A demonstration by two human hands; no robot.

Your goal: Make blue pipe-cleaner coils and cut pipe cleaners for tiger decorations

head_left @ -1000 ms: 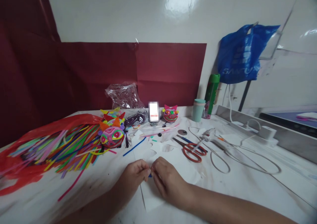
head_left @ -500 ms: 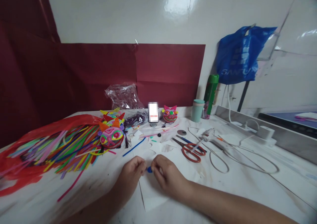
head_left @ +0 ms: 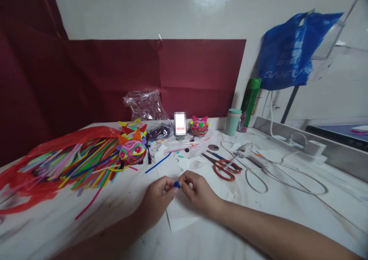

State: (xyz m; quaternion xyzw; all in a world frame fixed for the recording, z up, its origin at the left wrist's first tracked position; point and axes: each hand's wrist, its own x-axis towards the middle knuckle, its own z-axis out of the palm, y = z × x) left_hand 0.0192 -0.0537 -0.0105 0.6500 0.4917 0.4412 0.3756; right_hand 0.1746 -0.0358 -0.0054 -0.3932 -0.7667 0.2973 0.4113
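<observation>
**Small blue piece point(head_left: 176, 184) pinned between left hand point(head_left: 159, 196) and right hand point(head_left: 199, 195)!**

Here it is, right at the fingertips: one little blue piece, pinched by thumb and forefinger on both sides, left hand at one end, right hand at the other, its exact shape mostly covered. Just beneath the fingers lies flat white paper point(head_left: 182, 216), smooth and thin. A bit beyond them, leftward, one slim blue strip point(head_left: 158, 163) rests straight, on a slant. Rightward of the fingers, one pair of scissors point(head_left: 223, 177), dark blades, looped orange-red handles, and past it a pale corded tool point(head_left: 245, 151) with its thin cable in loops. Well left of the fingers, what a spread: a heap of strips point(head_left: 92, 160) in many colours, too many to count, on crinkled red plastic point(head_left: 97, 132). Farther out, two round decorated heads point(head_left: 199, 127) show pointed tops, one beyond and left, one beyond and slightly right. Past the fingers, far right, stands one lidded cup point(head_left: 233, 124), pale green and smooth.
</observation>
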